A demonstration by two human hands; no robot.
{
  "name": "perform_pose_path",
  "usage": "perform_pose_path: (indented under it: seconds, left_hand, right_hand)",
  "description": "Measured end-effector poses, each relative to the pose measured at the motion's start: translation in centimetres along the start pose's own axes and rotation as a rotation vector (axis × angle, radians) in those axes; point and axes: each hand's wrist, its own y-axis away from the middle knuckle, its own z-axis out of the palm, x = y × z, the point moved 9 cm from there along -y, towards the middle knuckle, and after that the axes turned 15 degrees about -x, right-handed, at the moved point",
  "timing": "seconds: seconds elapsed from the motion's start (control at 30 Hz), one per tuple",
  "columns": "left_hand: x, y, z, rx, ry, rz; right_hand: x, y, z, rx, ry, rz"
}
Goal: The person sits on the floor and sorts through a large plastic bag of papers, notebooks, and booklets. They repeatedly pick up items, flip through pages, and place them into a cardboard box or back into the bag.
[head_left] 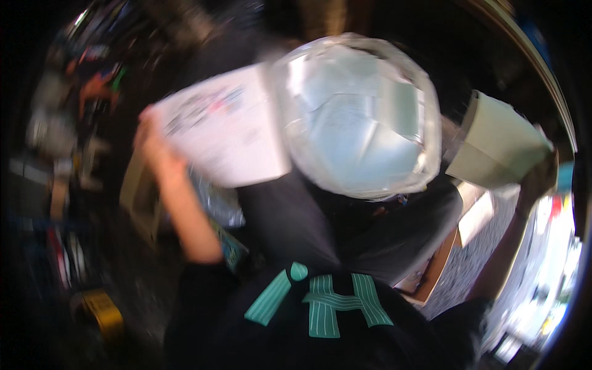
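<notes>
On the left, my left hand [159,148] is closed on the edge of a white booklet [225,139], whose face carries blurred dark, red and blue print. Out to the right, my right hand [540,176] grips a pale grey-green booklet [502,145]; its pages look bent, and the fingers are partly in shadow. Between the two stands a round bin [433,102] lined with a clear plastic bag. Several pale bluish sheets or booklets [345,123] lie inside it. The white booklet's right side meets the bin's left rim in the picture; whether they touch I cannot tell.
My dark-clad legs [287,216] are folded around the bin. A cardboard box [441,265] with papers sits at the right, another box [140,191] at the left beside clear plastic [222,206]. A yellow roll [102,311] and blurred clutter fill the far left.
</notes>
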Motion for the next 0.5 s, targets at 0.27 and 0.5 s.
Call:
perform_pose_path:
  seconds: [0.27,0.5]
  left_hand:
    - [-17.4,20.6,15.8,-0.721,0.017,-0.388]
    - [-18.4,30.5,15.5,-0.774,0.097,-0.532]
  right_hand:
    - [-22.3,-8.1,16.0,0.003,-0.564,0.099]
    - [-45.5,-11.1,40.6,-0.459,-0.281,-0.028]
